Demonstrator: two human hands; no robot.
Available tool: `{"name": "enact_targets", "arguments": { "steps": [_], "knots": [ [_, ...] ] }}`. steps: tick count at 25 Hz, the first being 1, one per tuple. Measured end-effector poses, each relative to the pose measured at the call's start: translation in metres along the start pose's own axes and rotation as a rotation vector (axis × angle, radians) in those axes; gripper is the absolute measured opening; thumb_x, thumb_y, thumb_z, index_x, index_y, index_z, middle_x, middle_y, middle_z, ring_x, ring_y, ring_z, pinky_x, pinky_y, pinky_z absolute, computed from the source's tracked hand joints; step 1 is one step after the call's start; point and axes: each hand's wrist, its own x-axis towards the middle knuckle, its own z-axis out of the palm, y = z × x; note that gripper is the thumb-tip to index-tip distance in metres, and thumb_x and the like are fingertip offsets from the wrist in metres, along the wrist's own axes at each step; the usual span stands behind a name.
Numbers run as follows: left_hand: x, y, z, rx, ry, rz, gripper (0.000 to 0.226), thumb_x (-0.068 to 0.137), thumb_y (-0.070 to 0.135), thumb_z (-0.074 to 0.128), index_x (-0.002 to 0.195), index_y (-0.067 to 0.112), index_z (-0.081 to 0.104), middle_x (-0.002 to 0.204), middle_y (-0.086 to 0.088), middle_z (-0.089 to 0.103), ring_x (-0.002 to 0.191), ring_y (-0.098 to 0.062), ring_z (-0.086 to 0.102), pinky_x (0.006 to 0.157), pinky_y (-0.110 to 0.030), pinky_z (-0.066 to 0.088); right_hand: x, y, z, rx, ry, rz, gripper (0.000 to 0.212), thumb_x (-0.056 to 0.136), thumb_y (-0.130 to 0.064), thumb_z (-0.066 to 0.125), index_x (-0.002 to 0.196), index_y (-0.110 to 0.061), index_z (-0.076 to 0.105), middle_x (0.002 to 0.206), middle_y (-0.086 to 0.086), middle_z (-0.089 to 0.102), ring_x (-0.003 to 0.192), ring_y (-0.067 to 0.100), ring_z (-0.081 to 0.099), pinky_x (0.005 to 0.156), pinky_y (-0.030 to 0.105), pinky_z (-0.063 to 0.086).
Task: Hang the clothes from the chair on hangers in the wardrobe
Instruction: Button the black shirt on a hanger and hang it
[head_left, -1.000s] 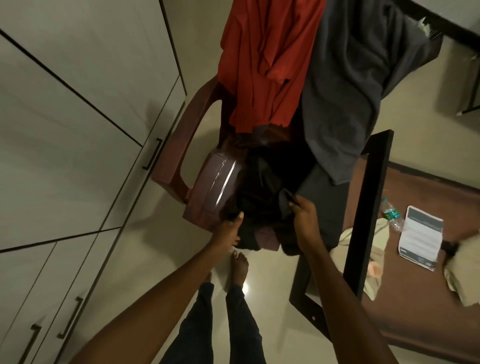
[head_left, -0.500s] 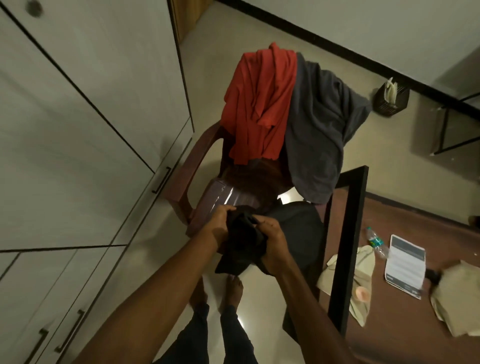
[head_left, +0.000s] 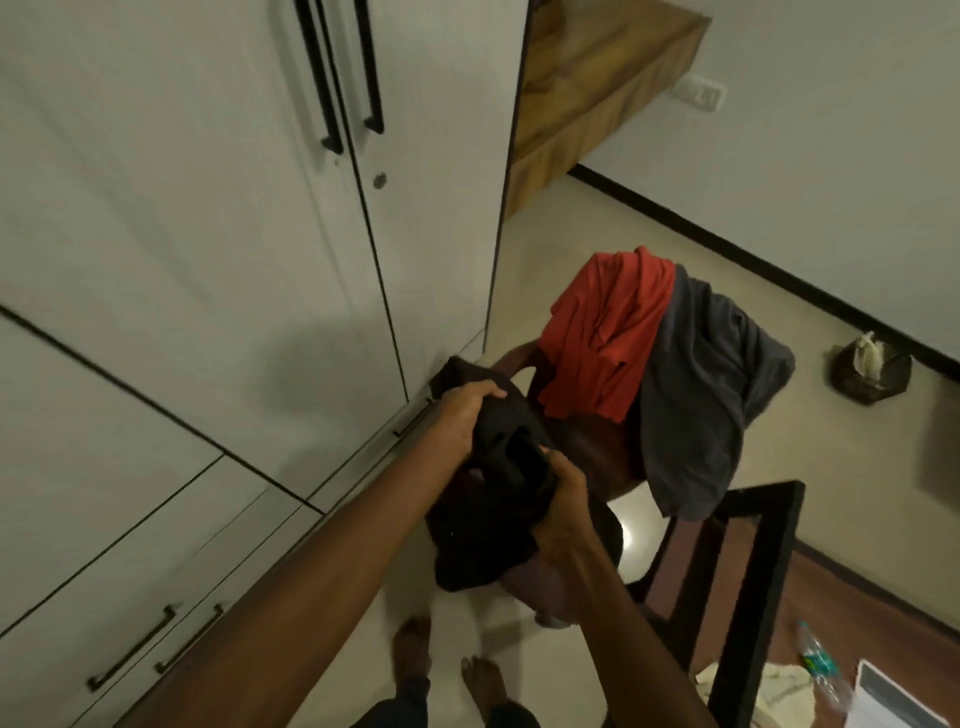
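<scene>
I have the black garment bunched up in both hands, lifted clear of the chair and held in front of the wardrobe. My left hand grips the upper part of the bundle, fingers curled over the cloth; my right hand has its fingers wrapped round the lower part. The rest of the cloth hangs below my hands, above the floor.

As I judge it, the job is only at its start. The wardrobe doors are shut, both long handles untouched, and I see no hanger anywhere in view. Two more pieces wait on the chair's back: a red shirt and, just beside it and overlapping its edge, a grey shirt that droops well down the side.

So nothing is hung yet. Left for me: free a hand, open a door, find a hanger, shake this black piece out so I can find its neck, hang it, then come back for the red and the grey.
</scene>
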Motion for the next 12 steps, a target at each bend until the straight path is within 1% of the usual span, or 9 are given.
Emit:
{"name": "enact_targets", "arguments": {
  "steps": [2, 3, 5, 6, 8, 9, 10, 11, 12],
  "knots": [
    [-0.046, 0.014, -0.003, -0.067, -0.057, 0.196, 0.039, 0.072, 0.009, 0.077, 0.108, -0.004, 0.071, 0.103, -0.024, 0.074, 0.096, -0.040, 0.070, 0.084, -0.044, 0.060, -0.004, -0.008, 0.001, 0.096, -0.005, 0.032, 0.047, 0.099, -0.042, 0.049, 0.105, -0.005, 0.078, 0.103, 0.023, 0.075, 0.081, 0.033, 0.076, 0.069, 0.038, 0.061],
    [-0.066, 0.019, -0.005, -0.051, -0.093, 0.279, 0.033, 0.076, 0.005, 0.076, 0.107, -0.004, 0.072, 0.101, -0.023, 0.075, 0.096, -0.040, 0.071, 0.083, -0.043, 0.061, -0.005, -0.013, 0.003, 0.093, -0.021, 0.010, 0.051, 0.102, -0.046, 0.047, 0.108, -0.005, 0.076, 0.111, 0.025, 0.074, 0.087, 0.033, 0.077, 0.070, 0.037, 0.062],
    [-0.107, 0.014, -0.016, 0.048, -0.141, 0.446, 0.028, 0.080, 0.001, 0.075, 0.107, -0.003, 0.072, 0.100, -0.021, 0.076, 0.094, -0.038, 0.073, 0.084, -0.045, 0.061, 0.004, -0.015, 0.009, 0.059, -0.056, -0.058, 0.061, 0.102, -0.058, 0.045, 0.119, -0.008, 0.075, 0.130, 0.023, 0.067, 0.110, 0.034, 0.072, 0.085, 0.041, 0.059],
    [-0.128, 0.008, -0.024, 0.141, -0.149, 0.535, 0.025, 0.081, 0.003, 0.076, 0.106, -0.001, 0.073, 0.099, -0.018, 0.076, 0.093, -0.035, 0.074, 0.085, -0.045, 0.061, 0.003, -0.016, 0.018, 0.013, -0.060, -0.060, 0.064, 0.101, -0.063, 0.044, 0.121, -0.011, 0.075, 0.132, 0.021, 0.067, 0.117, 0.034, 0.069, 0.091, 0.042, 0.058],
    [-0.161, -0.013, -0.046, 0.293, -0.150, 0.705, 0.014, 0.084, 0.010, 0.079, 0.098, 0.012, 0.075, 0.094, -0.008, 0.077, 0.090, -0.026, 0.075, 0.081, -0.041, 0.062, 0.006, -0.012, 0.027, -0.102, -0.092, -0.041, 0.063, 0.097, -0.070, 0.046, 0.111, -0.018, 0.080, 0.120, 0.011, 0.075, 0.111, 0.031, 0.071, 0.091, 0.043, 0.056],
    [-0.180, -0.026, -0.058, 0.335, -0.133, 0.760, 0.009, 0.085, 0.014, 0.080, 0.089, 0.020, 0.075, 0.086, -0.001, 0.076, 0.084, -0.021, 0.075, 0.075, -0.035, 0.061, 0.004, -0.010, 0.036, -0.199, -0.124, -0.037, 0.060, 0.097, -0.070, 0.045, 0.106, -0.022, 0.079, 0.111, 0.002, 0.079, 0.105, 0.026, 0.072, 0.090, 0.043, 0.055],
    [-0.197, -0.038, -0.072, 0.369, -0.099, 0.770, 0.017, 0.086, 0.016, 0.080, 0.078, 0.028, 0.072, 0.076, 0.006, 0.073, 0.076, -0.015, 0.073, 0.067, -0.027, 0.056, -0.001, -0.007, 0.048, -0.275, -0.177, -0.059, 0.053, 0.099, -0.067, 0.045, 0.107, -0.025, 0.076, 0.103, -0.008, 0.079, 0.104, 0.020, 0.070, 0.091, 0.042, 0.054],
    [-0.212, -0.048, -0.084, 0.376, -0.068, 0.782, 0.028, 0.088, 0.017, 0.079, 0.067, 0.033, 0.067, 0.066, 0.011, 0.066, 0.066, -0.010, 0.068, 0.061, -0.021, 0.050, -0.006, -0.004, 0.063, -0.331, -0.244, -0.081, 0.042, 0.103, -0.060, 0.043, 0.111, -0.028, 0.070, 0.101, -0.014, 0.078, 0.105, 0.016, 0.069, 0.093, 0.041, 0.054],
    [-0.224, -0.057, -0.099, 0.368, -0.021, 0.772, 0.037, 0.089, 0.017, 0.077, 0.059, 0.034, 0.063, 0.059, 0.014, 0.061, 0.058, -0.005, 0.062, 0.058, -0.017, 0.045, -0.009, 0.004, 0.079, -0.351, -0.285, -0.056, 0.032, 0.109, -0.047, 0.039, 0.111, -0.028, 0.065, 0.099, -0.014, 0.077, 0.103, 0.013, 0.068, 0.092, 0.037, 0.054]
  ]
}}
